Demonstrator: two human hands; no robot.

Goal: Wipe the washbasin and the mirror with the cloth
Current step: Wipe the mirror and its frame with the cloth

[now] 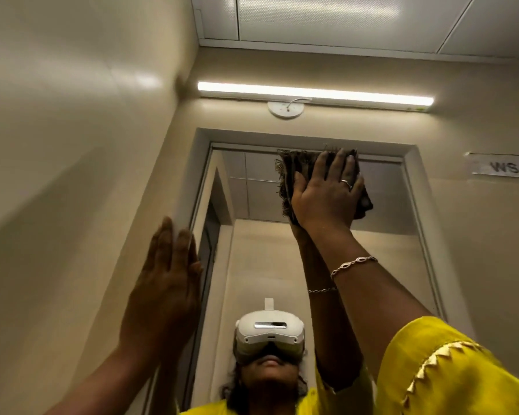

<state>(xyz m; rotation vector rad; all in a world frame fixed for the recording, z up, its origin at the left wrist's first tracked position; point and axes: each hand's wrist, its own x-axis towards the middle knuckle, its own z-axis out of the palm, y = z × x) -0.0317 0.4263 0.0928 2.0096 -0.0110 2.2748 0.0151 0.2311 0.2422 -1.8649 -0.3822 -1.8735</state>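
**tile_nerd:** So what's the grip doing up there? Is the rag actually held?

**mopqueen:** Nah, it's a flat grip. The right hand point(327, 193) has its fingers spread and straight, with the palm pressing the dark brown frayed cloth point(283, 178) onto the glass. Nothing is curled round it. The cloth sits bunched under the palm at the top edge of the tall wall mirror point(246, 193), about mid-width and a touch toward the right corner.

**tile_nerd:** And the other one?

**mopqueen:** The left hand point(165, 283) is flat too, fingers straight and together, holding nothing. It rests against the beige wall point(72, 175) just beside the mirror's left edge. I can't tell if the fingertips reach the pale grey frame point(309, 135). Looks like a brace to me. The washbasin isn't in shot, so no idea how that half stands.

**tile_nerd:** Tips for this bit?

**mopqueen:** My guess is the top band of the mirror is being wiped. An open palm lets the rag slip, so I'd press evenly and make overlapping side-to-side passes from one top corner to the other. Then work downward so streaks get picked up. I'd also fold the frayed edge inward so loose threads don't leave lint, and stay off the long white tube light point(312, 92) above the frame.
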